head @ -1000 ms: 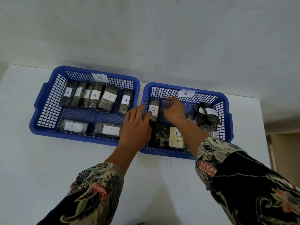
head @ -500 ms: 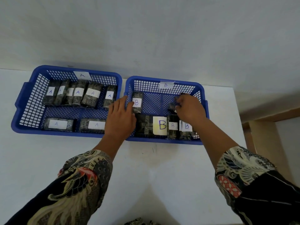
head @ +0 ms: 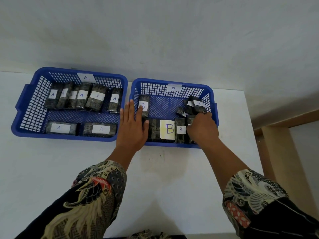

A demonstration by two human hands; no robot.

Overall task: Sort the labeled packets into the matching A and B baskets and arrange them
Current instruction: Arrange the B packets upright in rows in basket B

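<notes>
Two blue mesh baskets stand side by side on the white table. Basket A [head: 27, 107] on the left holds several dark packets with A labels [head: 96, 96] in two rows. Basket B [head: 172, 81] holds dark B packets: one upright at its left wall [head: 144, 105], a wide one with a big yellow B label [head: 168, 129], a narrow one [head: 180, 130]. My left hand [head: 132, 128] lies flat with spread fingers on basket B's left front edge. My right hand [head: 202, 129] reaches into basket B's right side, fingers curled on a cluster of small packets [head: 195, 106].
The table [head: 51, 169] ends at the right, where a wooden frame [head: 279, 152] and floor show. A pale wall rises behind the baskets. My patterned sleeves fill the bottom of the view.
My right hand has drawn back toward the basket's front right, uncovering the raised cluster of small packets behind it. My left hand stays on the basket edge.
</notes>
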